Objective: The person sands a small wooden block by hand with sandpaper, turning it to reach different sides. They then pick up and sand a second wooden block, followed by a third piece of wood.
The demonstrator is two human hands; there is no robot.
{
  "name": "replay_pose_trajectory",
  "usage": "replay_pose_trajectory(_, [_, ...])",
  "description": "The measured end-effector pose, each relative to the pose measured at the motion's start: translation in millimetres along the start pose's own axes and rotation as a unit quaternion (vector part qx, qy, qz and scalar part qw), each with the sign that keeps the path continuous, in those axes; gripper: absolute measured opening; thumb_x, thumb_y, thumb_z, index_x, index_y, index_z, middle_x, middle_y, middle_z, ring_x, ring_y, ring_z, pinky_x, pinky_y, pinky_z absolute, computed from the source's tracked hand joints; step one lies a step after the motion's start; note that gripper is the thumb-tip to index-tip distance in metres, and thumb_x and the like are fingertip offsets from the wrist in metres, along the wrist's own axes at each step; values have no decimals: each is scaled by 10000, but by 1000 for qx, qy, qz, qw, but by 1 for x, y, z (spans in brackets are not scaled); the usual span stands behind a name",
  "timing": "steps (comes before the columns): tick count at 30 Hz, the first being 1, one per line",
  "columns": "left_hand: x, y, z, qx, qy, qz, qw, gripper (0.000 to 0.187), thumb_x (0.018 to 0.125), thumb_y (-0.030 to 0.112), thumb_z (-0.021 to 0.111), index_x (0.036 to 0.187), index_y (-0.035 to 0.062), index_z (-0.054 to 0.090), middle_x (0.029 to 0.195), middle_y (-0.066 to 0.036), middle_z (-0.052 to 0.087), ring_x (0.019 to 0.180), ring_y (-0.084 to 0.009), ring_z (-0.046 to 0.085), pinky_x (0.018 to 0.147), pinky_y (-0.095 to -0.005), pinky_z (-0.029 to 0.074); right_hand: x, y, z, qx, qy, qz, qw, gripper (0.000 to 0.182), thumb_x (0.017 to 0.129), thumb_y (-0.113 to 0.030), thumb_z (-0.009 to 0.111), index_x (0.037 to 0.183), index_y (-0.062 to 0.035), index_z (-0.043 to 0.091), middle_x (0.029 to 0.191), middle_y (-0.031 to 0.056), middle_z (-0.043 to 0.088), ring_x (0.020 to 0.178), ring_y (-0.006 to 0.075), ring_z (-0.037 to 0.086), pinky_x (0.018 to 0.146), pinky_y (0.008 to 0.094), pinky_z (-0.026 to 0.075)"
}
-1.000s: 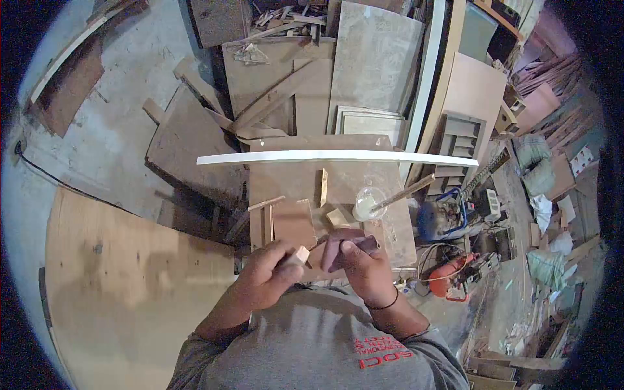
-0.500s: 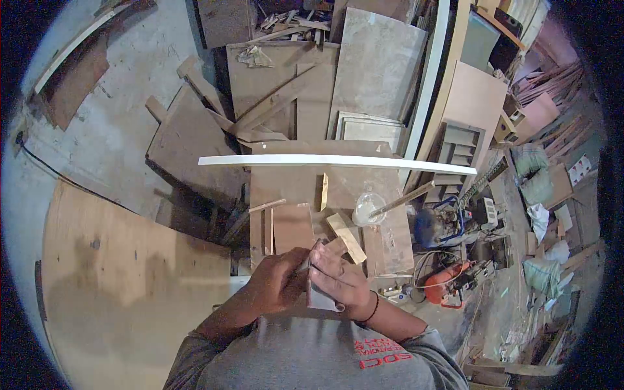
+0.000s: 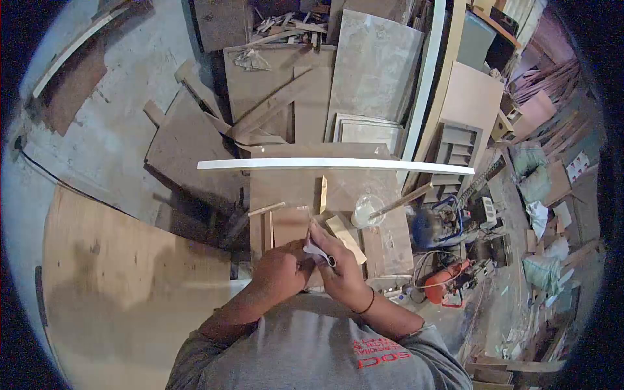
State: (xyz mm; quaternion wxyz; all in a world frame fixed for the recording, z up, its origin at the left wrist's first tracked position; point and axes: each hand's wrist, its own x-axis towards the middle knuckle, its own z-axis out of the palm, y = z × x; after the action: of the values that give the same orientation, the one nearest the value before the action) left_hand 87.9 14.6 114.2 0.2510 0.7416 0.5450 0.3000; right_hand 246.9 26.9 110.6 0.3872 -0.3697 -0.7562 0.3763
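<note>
Close in front of my chest, both hands work on a curled sheet (image 3: 317, 251), white on its visible face and rolled into a small tube at the near end. My left hand (image 3: 279, 272) has its fingers bent in against the sheet's left side. The palm of my right hand (image 3: 343, 276) wraps the other side, thumb and fingers pressed together along it. Beyond them is a worktable (image 3: 286, 185) with a pale wood block (image 3: 344, 239), a small upright-lying wood strip (image 3: 323, 194) and a brown board piece (image 3: 290, 226).
A long white strip (image 3: 325, 163) lies across the table's far part. At right stands a clear plastic tub (image 3: 365, 212) with a stick (image 3: 411, 196) in it. Left is a large plywood sheet (image 3: 130, 279). A blue machine (image 3: 426, 229) and an orange tool (image 3: 445, 284) sit on the floor.
The sheet has turned and curled more in my hands, its rolled end now facing up. My right hand has rotated round it, and my left fingers have bent inward.
</note>
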Motion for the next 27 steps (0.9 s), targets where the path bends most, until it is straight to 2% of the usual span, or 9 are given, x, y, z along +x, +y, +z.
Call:
replay_pose_trajectory(3, [9,-28,5,-35,37,-25,998,297,750,182,641,1017,62,590,898,-176,628,812,-366,613,692,-433,501,-5,-8,5,-38,-28,14,999,633,762,92,540,1354,-38,359,1356,236,387,1258,373,381,1016,378,345])
replay_pose_trajectory(4, [6,-27,4,7,25,-20,999,296,752,181,637,1019,60,590,903,-179,627,813,-369,613,690,-433,499,-6,3,10,-29,9,-17,999,509,846,2,527,1333,-19,380,1306,235,446,1163,352,495,945,377,411])
replay_pose_trajectory(7, [0,-13,4,34,10,-30,999,277,771,180,617,1003,28,589,920,-197,625,815,-382,611,684,-435,495,7,4,6,94,8,164,982,373,941,-94,454,1302,-2,428,1080,87,596,937,170,582,803,277,459])
replay_pose_trajectory(8, [4,-16,2,20,35,-43,998,278,777,186,614,1001,23,589,922,-199,626,823,-384,609,685,-437,494,9,2,10,133,84,79,984,332,963,-184,436,1227,12,482,932,36,587,800,113,551,705,251,455])
replay_pose_trajectory(14, [5,-31,-21,-240,53,-107,963,324,784,241,693,970,1,582,784,-103,621,693,-160,573,655,-304,466,8,11,-9,312,97,207,922,229,930,-217,518,1047,-22,539,880,23,589,799,100,556,713,262,469])
replay_pose_trajectory(17, [5,-34,-1,-371,-11,-74,926,310,791,222,679,981,-3,583,804,-69,626,731,-134,575,676,-305,470,4,16,-6,353,46,206,912,240,886,-207,593,1047,-37,540,877,2,601,807,89,561,720,250,468])
replay_pose_trajectory(20, [5,-27,2,-320,-88,-110,937,274,802,187,656,978,-9,585,809,-52,619,726,-130,580,657,-294,475,5,11,1,387,82,226,890,225,846,-146,637,1017,-25,551,885,17,608,811,92,569,720,255,472])
replay_pose_trajectory(23, [8,-10,-7,-438,-92,-175,877,209,808,152,632,969,24,599,789,-27,608,674,-111,567,587,-259,460,8,6,-6,448,43,230,863,301,856,-245,616,1030,-11,546,869,37,610,791,112,581,712,261,477])
replay_pose_trajectory(27, [9,-16,-7,-486,-67,-249,835,127,819,104,608,939,63,603,751,-11,587,576,-88,528,480,-228,417,4,24,-16,646,-73,156,744,542,832,-460,549,1097,13,546,890,100,616,771,174,601,716,291,487])
